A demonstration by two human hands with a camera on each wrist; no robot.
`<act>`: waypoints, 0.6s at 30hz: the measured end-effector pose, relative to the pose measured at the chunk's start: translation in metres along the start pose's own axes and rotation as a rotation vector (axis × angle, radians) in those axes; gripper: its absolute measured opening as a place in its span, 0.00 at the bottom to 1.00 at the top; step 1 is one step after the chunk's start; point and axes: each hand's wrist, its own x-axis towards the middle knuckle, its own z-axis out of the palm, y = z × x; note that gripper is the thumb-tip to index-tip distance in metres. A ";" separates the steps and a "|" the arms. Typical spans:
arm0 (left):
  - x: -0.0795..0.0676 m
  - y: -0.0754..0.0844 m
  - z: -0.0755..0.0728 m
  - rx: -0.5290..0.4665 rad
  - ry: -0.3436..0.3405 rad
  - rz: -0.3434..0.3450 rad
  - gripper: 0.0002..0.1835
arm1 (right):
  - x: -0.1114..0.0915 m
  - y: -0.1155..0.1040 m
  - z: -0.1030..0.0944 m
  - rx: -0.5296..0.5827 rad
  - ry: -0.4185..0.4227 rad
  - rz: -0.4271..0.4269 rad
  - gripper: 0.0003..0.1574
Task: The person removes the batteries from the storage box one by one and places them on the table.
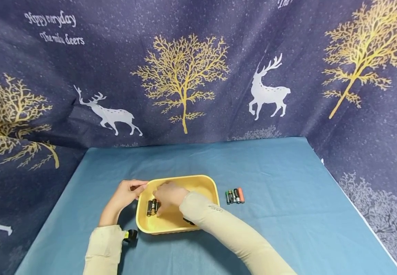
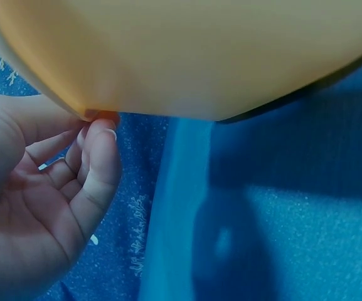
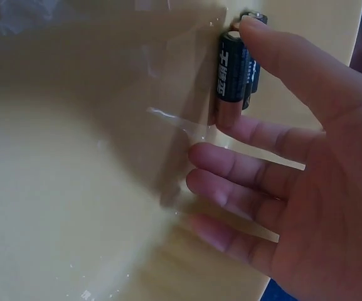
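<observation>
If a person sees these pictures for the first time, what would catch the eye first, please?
Probably the yellow tub on the blue cloth: inside, at its left, the right hand pinches a battery, while the left hand holds the far left corner. Behind, a golden tree and white deer stand out on the dark hanging cloth. A small row of batteries lies right of the tub.

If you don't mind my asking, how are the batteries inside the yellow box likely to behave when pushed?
The batteries look cylindrical, so they would probably roll sideways across the box. Their smooth, shiny casings may feel slightly slippery. Straight and hard-looking, they likely won't bend.
</observation>
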 end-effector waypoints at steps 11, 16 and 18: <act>-0.002 0.000 0.001 -0.010 0.006 -0.024 0.13 | 0.002 -0.007 0.004 -0.080 0.002 0.028 0.38; -0.001 0.000 0.000 0.000 0.009 -0.013 0.13 | 0.002 -0.006 0.004 -0.068 0.021 0.006 0.36; 0.000 0.000 0.000 0.003 0.006 -0.014 0.13 | 0.001 -0.005 0.003 -0.075 0.020 0.003 0.36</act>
